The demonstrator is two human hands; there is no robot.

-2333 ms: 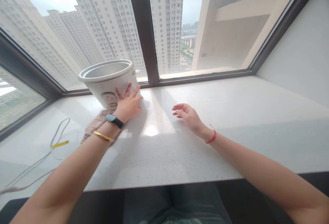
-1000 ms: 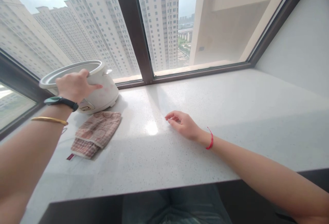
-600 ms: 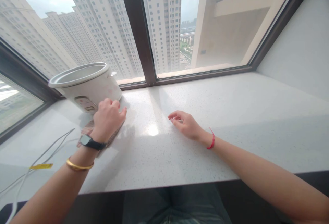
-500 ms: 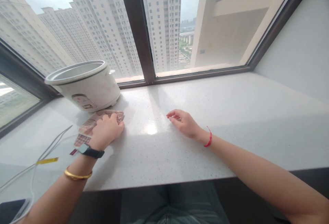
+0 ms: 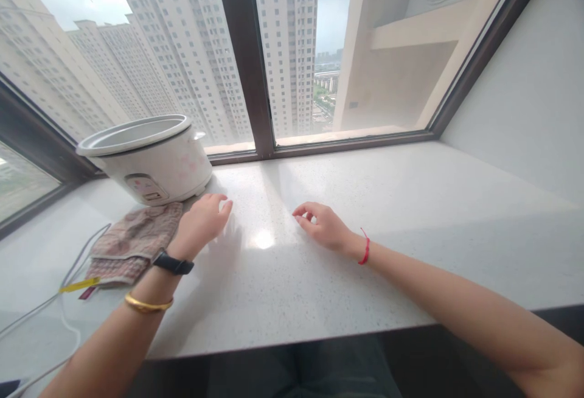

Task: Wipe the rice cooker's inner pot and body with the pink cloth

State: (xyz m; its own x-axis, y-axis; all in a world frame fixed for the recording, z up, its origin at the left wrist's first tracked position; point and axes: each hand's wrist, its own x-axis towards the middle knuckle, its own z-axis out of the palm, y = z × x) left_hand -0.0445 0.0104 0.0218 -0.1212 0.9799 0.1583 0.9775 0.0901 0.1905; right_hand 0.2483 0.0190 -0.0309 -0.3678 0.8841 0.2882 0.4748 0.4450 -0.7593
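My left hand [image 5: 205,219] is just above the white countertop, at the right edge of a brownish-pink checked cloth [image 5: 137,230]. Its thumb and fingers are apart, with nothing in them. The cloth lies flat, with a pale trim line and a small dark red tag, in front of a white rice cooker [image 5: 157,164]. That cooker stands lidless against the window. Further right, my right hand [image 5: 322,224] rests loosely curled over the counter. A gap shows between its thumb and index finger, and I see nothing held there.
A grey-white cable [image 5: 75,273] with a yellow tag [image 5: 82,285] runs along the left, beside the cloth. The corner of a dark object [image 5: 9,387] shows at the lower left. Dark window frames [image 5: 260,81] bound the white counter [image 5: 387,203] at the back; its front edge is near me.
My left hand has let go of the cloth and moved slightly right. The cloth now lies further left and nearer me, more spread out. My right hand has hardly moved.
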